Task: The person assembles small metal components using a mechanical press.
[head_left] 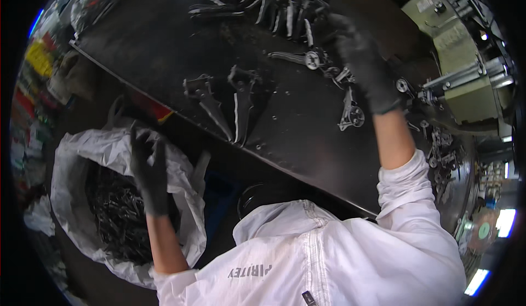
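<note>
My left hand (149, 170), in a black glove, hangs over the mouth of a white plastic sack (82, 158) full of dark metal parts (115, 213); its fingers are spread and hold nothing. My right hand (359, 59), also black-gloved, reaches across the black worktable (164, 48) and rests on the far row of dark metal plier halves (263, 4). Whether it grips one is not visible. Two plier halves (224, 103) lie flat in the middle of the table, a silver-riveted piece (307, 58) just left of my right hand.
A green metal machine (466, 70) with steel rods stands at the right end of the table. More small metal parts (441, 152) lie along the right edge. Colourful clutter (38, 65) fills the left side beyond the sack. The table's near edge runs diagonally.
</note>
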`<control>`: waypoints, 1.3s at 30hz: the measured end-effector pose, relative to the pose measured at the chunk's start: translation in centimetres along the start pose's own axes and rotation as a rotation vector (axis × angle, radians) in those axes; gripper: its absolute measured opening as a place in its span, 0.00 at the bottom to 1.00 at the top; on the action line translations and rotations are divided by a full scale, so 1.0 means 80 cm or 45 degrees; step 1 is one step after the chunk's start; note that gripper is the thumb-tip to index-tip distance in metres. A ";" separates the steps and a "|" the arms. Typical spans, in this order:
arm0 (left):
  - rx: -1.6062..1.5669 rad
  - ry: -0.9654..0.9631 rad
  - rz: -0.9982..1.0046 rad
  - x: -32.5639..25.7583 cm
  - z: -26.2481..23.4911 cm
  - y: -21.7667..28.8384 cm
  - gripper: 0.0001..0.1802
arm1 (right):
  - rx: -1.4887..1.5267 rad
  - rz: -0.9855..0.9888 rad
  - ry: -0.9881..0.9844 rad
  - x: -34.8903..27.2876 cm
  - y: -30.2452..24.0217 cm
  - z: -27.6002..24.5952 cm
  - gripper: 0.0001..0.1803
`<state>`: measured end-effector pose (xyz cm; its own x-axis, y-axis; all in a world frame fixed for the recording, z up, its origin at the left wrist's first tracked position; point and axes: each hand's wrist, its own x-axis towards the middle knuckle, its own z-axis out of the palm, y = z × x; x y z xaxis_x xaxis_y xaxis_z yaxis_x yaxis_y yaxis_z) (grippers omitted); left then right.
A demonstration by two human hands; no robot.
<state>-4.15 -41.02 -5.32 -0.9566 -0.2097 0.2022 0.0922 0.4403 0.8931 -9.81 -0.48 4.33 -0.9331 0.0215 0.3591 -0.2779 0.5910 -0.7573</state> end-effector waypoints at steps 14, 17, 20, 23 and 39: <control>0.889 -0.417 0.811 0.051 0.234 0.075 0.48 | 0.197 0.636 0.201 -0.138 0.067 -0.078 0.18; 0.584 -0.564 0.727 0.067 0.224 0.090 0.59 | -0.691 -0.145 -0.161 -0.143 0.058 -0.063 0.18; 0.394 -0.752 0.547 0.089 0.220 0.085 0.65 | -0.962 -0.449 -0.426 -0.128 0.062 -0.051 0.23; 0.334 -0.833 0.682 0.108 0.223 0.077 0.68 | -0.812 -0.140 -0.589 -0.124 0.071 -0.043 0.27; 0.171 -1.063 0.072 0.306 0.405 0.162 0.51 | 1.292 0.607 0.645 0.013 0.196 -0.043 0.18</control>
<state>-35.28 -12.18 -1.80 -0.8465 0.5061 -0.1652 0.1629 0.5417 0.8246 -14.31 11.58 -5.28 -0.8586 0.5079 -0.0698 -0.1963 -0.4515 -0.8704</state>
